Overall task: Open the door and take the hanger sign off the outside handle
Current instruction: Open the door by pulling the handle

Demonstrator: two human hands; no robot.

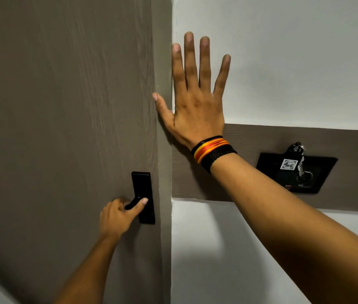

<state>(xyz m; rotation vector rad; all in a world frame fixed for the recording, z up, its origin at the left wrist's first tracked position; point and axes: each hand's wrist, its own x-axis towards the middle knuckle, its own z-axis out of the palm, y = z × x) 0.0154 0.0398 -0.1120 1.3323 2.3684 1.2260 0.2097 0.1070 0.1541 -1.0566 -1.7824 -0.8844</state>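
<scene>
A grey-brown wood-grain door [64, 106] fills the left half of the view and stands closed in its frame. Its black lever handle [133, 202] sits on a black plate [144, 197] near the door's right edge. My left hand [118, 216] is wrapped around the lever, thumb lying along it. My right hand [195, 95] is pressed flat with fingers spread on the white wall [294, 62] beside the frame, thumb touching the frame. It wears a black, orange and yellow wristband. The hanger sign is hidden on the outer side.
A grey-brown band [349, 145] crosses the wall at wrist height. On it is a black card-holder panel [296, 172] holding a key bunch with a white tag reading 406 [289, 165].
</scene>
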